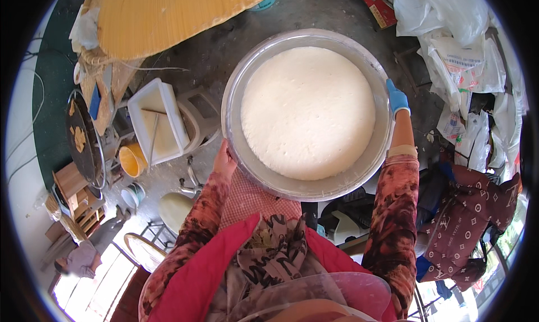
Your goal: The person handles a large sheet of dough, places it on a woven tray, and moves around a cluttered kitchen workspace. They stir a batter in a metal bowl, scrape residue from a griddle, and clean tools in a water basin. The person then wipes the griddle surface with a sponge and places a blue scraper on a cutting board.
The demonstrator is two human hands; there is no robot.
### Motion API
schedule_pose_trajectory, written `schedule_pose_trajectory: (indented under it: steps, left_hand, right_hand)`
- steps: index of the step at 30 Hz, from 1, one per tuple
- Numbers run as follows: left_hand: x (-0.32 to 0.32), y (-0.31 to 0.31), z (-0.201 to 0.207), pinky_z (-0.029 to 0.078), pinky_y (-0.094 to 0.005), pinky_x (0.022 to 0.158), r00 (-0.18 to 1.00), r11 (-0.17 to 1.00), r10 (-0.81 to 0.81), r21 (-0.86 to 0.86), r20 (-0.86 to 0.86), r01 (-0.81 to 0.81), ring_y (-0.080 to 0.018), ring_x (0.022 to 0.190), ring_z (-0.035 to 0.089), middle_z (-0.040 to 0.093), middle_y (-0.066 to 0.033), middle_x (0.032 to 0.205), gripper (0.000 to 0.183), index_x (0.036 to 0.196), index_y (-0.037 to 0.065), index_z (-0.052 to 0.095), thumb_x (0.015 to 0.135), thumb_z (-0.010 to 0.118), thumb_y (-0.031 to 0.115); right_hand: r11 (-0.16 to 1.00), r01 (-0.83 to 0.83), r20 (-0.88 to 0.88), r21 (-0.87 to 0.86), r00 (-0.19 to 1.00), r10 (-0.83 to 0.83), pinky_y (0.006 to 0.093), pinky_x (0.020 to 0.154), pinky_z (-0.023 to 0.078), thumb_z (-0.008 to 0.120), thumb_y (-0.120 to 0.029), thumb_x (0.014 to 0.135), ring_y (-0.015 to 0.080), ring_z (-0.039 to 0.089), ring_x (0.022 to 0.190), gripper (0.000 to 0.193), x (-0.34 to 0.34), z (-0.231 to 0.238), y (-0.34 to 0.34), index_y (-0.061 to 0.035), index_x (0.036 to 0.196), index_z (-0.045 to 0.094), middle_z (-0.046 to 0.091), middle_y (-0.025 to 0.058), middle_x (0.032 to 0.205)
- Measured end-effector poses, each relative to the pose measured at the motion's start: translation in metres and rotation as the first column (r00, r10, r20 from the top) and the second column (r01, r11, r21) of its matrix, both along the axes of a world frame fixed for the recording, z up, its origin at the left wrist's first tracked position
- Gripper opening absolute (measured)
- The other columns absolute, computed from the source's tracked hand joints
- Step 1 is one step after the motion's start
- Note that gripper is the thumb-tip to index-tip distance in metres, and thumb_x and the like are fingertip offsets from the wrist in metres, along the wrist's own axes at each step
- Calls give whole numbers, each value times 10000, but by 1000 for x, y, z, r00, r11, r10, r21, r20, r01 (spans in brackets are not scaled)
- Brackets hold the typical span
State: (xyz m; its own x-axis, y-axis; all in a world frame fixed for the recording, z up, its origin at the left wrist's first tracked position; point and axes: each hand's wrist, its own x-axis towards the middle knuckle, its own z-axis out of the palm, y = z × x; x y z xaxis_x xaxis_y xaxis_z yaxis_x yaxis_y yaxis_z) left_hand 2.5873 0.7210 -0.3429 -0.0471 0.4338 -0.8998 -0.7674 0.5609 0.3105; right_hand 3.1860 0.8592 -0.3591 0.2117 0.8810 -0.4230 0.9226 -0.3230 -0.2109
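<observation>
A wide metal basin (241, 81) fills the middle of the view, held up in front of me. It holds a smooth white batter or dough (307, 111) with small bubbles on top. My left hand (223, 160), bare, grips the basin's lower left rim. My right hand (397, 98), in a blue glove, grips the right rim. Both forearms wear patterned red sleeves. A checked cloth (252, 201) hangs at my chest just below the basin.
Below left on the grey floor stand a white rectangular tub (154, 117), a yellow cup (132, 160), a dark round pan (81, 137) and small wooden stools (76, 196). A large woven bamboo tray (168, 13) lies at the top. White sacks (460, 58) pile up at the right.
</observation>
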Motion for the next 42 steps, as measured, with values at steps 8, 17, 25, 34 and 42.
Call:
schedule_pose_trajectory:
  steps: [8, 17, 25, 34, 42]
  left_hand:
    - [-12, -6, -18, 472, -262, 855, 991, 990, 128, 59, 33, -130, -144, 973, 564, 603, -39, 1047, 302, 1072, 19, 560, 906, 527, 269]
    - [-54, -57, 63, 432, -291, 920, 987, 983, 133, 111, 87, -143, -186, 1012, 552, 584, -75, 1103, 344, 1126, 1, 523, 928, 478, 279]
    - [-104, -161, 162, 473, -327, 867, 957, 959, 284, 3, 57, -284, -200, 953, 592, 616, -66, 1072, 326, 1098, 60, 574, 906, 515, 317]
    - [-133, -297, 179, 474, -351, 813, 842, 846, 533, 52, -80, -531, -203, 912, 598, 630, -76, 1058, 339, 1078, 61, 581, 919, 480, 342]
    - [-151, -438, 170, 446, -343, 856, 667, 664, 745, 115, -23, -739, -198, 950, 585, 630, -66, 1057, 368, 1113, 64, 570, 930, 446, 359]
  right_hand:
    - [993, -98, 178, -67, 978, 109, 432, 754, 481, 378, -201, 906, 365, 604, 890, 394, -12, 32, -9, -219, 1300, 386, 607, 220, 1011]
    - [987, 129, 26, -92, 991, -128, 373, 903, 418, 388, -511, 875, 357, 542, 1052, 590, -73, 107, -12, -44, 1214, 508, 543, 263, 1139]
    - [987, 86, -37, -138, 995, -92, 391, 868, 423, 428, -630, 808, 344, 560, 1005, 721, -167, 146, -16, -2, 1136, 559, 568, 258, 1100]
    - [964, 157, -411, -216, 881, -236, 354, 830, 451, 467, -663, 773, 272, 581, 938, 855, -334, 167, -20, 125, 1094, 542, 607, 195, 1065]
    - [965, -240, -180, -108, 959, 218, 371, 812, 450, 458, -684, 766, 283, 583, 912, 876, -493, 193, -48, 138, 1051, 556, 605, 230, 1031]
